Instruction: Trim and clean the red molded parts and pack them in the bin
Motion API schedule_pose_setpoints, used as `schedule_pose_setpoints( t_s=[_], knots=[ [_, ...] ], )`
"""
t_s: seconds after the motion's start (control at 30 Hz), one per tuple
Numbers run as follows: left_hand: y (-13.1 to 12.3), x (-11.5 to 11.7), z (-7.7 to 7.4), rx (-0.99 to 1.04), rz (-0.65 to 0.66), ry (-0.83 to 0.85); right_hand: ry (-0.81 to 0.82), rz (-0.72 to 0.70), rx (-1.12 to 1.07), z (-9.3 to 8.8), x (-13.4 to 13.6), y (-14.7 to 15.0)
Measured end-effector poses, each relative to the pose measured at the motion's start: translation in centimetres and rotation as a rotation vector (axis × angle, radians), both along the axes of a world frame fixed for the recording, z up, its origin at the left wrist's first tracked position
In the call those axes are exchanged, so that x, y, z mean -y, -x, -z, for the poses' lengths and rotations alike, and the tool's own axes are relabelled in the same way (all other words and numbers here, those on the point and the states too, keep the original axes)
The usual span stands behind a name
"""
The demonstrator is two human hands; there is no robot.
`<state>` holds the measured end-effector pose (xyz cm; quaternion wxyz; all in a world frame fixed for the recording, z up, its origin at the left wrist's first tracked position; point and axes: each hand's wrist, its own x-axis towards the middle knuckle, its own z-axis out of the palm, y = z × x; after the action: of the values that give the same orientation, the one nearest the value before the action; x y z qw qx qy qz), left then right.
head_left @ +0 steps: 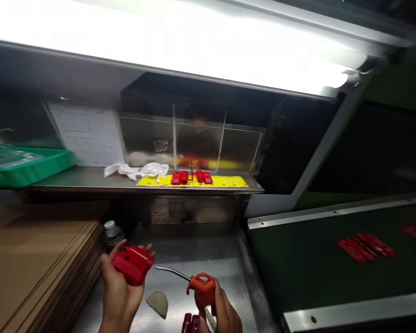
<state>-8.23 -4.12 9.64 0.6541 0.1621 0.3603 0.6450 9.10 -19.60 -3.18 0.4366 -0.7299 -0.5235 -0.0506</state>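
Steel worktable (208, 263), with a stack of brown cardboard sheets (38, 263) at its left and a green conveyor belt (315, 268) at its right carrying flat red parts (365, 247); steel shelf (100, 178) above, bearing a green tray (27, 166), white cloths (138, 170) and more red pieces (191, 177) on a yellow mat. Left hand (119, 289), clasped around a red plastic part (133, 263), held above the worktable beside a small bottle (113, 233). Right hand (225, 314), closed on an orange air gun (203, 286) whose thin metal nozzle points toward the red plastic part, tip just short of it.

Left hand (119, 289): lower left of centre in the frame, forearm rising from the bottom edge, palm up, fingers curled around a held part. Right hand (225, 314): bottom centre, partly cut by the frame edge, fist closed around a handle, knuckles outward.
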Motion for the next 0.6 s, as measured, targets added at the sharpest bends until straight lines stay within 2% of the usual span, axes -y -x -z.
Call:
schedule_pose_setpoints(
  t_s=[0.07, 0.17, 0.23, 0.27, 0.33, 0.4, 0.5, 0.6],
  knots=[
    [-0.8, 0.0, 0.4, -0.172, 0.056, -0.053, 0.021, 0.014, 0.038, 0.8, -0.2, -1.0],
    [-0.3, 0.5, 1.1, -0.389, 0.342, -0.100, 0.092, -0.025, 0.013, 2.0, -0.4, -3.0],
    [1.2, 1.3, 2.0, -0.374, 0.464, -0.087, 0.197, -0.092, -0.055, 3.2, -0.7, -4.9],
    [2.1, 2.0, 2.7, -0.285, 0.456, -0.058, 0.255, -0.121, -0.084, 4.0, -1.0, -6.0],
    [4.0, 3.9, 4.7, -0.048, 0.317, 0.020, 0.358, -0.138, -0.112, 6.0, -2.1, -8.2],
    [5.6, 6.4, 7.1, 0.103, 0.168, 0.070, 0.444, -0.110, -0.119, 8.4, -3.6, -9.9],
    [7.4, 10.7, 10.2, 0.121, 0.002, 0.076, 0.564, -0.102, -0.132, 12.0, -5.1, -11.7],
    [9.1, 15.1, 11.6, 0.154, -0.078, 0.059, 0.611, -0.100, -0.141, 13.9, -5.5, -12.1]
  ],
)
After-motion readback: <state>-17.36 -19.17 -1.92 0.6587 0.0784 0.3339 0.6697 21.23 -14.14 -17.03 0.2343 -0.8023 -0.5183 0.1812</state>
